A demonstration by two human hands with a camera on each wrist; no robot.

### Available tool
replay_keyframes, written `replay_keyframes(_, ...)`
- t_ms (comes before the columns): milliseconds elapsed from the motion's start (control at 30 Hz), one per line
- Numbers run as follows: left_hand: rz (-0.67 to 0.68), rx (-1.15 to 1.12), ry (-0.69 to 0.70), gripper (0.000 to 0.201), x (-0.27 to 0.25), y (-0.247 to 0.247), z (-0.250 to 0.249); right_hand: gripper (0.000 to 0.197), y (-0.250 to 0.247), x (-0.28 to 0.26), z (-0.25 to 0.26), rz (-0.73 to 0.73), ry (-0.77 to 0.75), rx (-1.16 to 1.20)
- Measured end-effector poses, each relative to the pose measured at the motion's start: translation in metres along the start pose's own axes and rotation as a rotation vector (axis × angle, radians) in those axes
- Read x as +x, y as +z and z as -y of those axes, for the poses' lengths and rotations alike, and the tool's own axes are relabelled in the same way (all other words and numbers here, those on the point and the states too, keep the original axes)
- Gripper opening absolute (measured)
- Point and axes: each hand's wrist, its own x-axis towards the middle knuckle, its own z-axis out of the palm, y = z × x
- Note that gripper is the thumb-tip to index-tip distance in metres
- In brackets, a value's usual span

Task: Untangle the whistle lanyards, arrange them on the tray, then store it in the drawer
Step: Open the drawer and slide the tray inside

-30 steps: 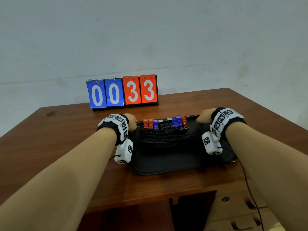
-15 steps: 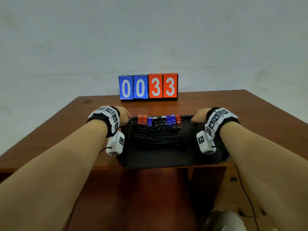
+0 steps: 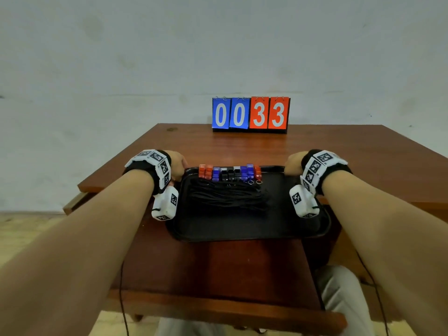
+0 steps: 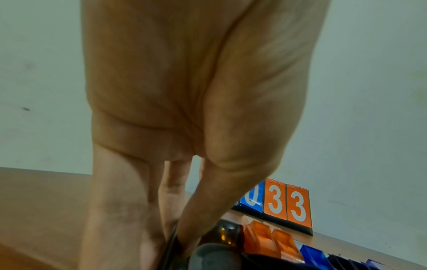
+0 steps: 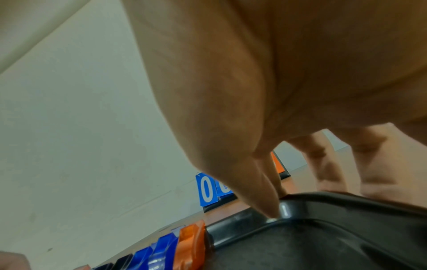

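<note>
A black tray (image 3: pixel 242 229) carries a row of red, blue and black whistles (image 3: pixel 230 172) along its far edge. Their black lanyards (image 3: pixel 228 196) lie bunched just in front of them. My left hand (image 3: pixel 178 166) grips the tray's far left corner and my right hand (image 3: pixel 292 164) grips the far right corner. In the left wrist view the thumb lies on the rim (image 4: pixel 172 241) beside the orange whistles (image 4: pixel 265 237), with the fingers under it. In the right wrist view the thumb (image 5: pixel 263 204) presses on the rim (image 5: pixel 323 202). The tray is held over the open drawer (image 3: pixel 218 270).
A flip scoreboard (image 3: pixel 251 113) reading 0033 stands at the back of the brown table (image 3: pixel 339 151). The drawer's front board (image 3: pixel 230 314) is nearest me. Cables hang from both wrist cameras. My knees show below the drawer.
Both hands have drawn the tray off the tabletop toward me, and it now hangs over the open drawer. The grip on its corners is unchanged.
</note>
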Motion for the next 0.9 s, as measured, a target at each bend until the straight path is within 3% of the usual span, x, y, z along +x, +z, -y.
replay_keyframes(367,0.008,0.252,-0.067,0.024,-0.028,0.021,0.051,0.039,0.013,-0.042,0.041,-0.004,-0.004,0.065)
replay_keyframes(900,0.078,0.179,-0.07,0.031,-0.053,0.045,0.064,0.039,0.042,-0.075,0.047,0.009,0.012,0.155)
